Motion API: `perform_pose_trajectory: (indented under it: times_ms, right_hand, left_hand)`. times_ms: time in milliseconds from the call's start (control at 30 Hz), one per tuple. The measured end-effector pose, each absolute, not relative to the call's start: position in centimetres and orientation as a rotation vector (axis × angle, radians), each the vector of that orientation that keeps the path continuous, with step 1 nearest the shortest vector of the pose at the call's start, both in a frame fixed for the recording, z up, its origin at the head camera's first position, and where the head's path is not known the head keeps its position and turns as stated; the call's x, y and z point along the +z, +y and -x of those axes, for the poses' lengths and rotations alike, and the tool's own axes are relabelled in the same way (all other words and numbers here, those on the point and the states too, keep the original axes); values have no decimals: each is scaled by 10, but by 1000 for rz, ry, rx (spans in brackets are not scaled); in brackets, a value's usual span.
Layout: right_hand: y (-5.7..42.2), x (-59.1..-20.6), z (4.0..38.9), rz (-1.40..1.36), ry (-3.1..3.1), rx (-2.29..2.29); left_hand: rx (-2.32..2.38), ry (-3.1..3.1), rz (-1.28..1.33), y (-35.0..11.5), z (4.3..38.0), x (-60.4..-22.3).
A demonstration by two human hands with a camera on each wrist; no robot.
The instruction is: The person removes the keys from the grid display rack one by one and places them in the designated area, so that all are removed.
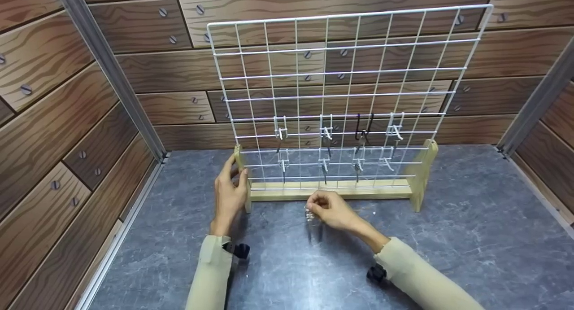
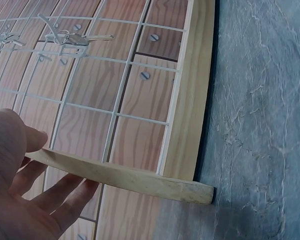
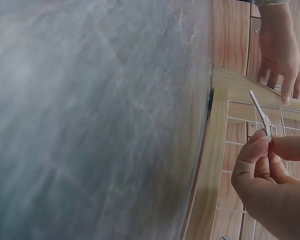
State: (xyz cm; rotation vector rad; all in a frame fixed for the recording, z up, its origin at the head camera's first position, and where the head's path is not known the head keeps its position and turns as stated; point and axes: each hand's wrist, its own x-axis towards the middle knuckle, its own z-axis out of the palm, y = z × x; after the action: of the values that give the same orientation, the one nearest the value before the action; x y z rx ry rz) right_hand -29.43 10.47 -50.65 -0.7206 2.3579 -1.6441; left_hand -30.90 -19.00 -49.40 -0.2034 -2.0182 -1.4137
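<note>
In the head view my left hand (image 1: 228,194) holds the left wooden upright (image 1: 239,166) of a rack stand. Its thumb lies on one side of that wood and its fingers on the other, as the left wrist view shows. My right hand (image 1: 335,211), low in front of the stand's base bar (image 1: 287,195), pinches a small metal key (image 3: 259,109) between thumb and fingertips. The key's blade sticks out past the fingers, and a ring shows by its head. Keys hang from several hooks on the white wire grid (image 1: 309,72), among them a key (image 2: 82,40) in the left wrist view.
A black hook (image 1: 362,128) stands out among white hooks (image 1: 281,133) set in two rows. The right wooden upright (image 1: 421,175) carries the grid's other side. Wood-patterned walls (image 1: 49,157) enclose the grey marbled tabletop (image 1: 157,256).
</note>
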Motion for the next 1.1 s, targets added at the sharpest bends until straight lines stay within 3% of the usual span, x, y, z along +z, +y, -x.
perform_pose_trajectory:
  times_ms: [767, 1100]
  right_hand:
    - [72, -518, 295, 777, 2583, -1190]
    - [64, -517, 295, 986, 2587, -1100]
  left_hand:
    - [-1394, -2032, 230, -190, 309, -495]
    - [-1393, -2019, 234, -189, 308, -494]
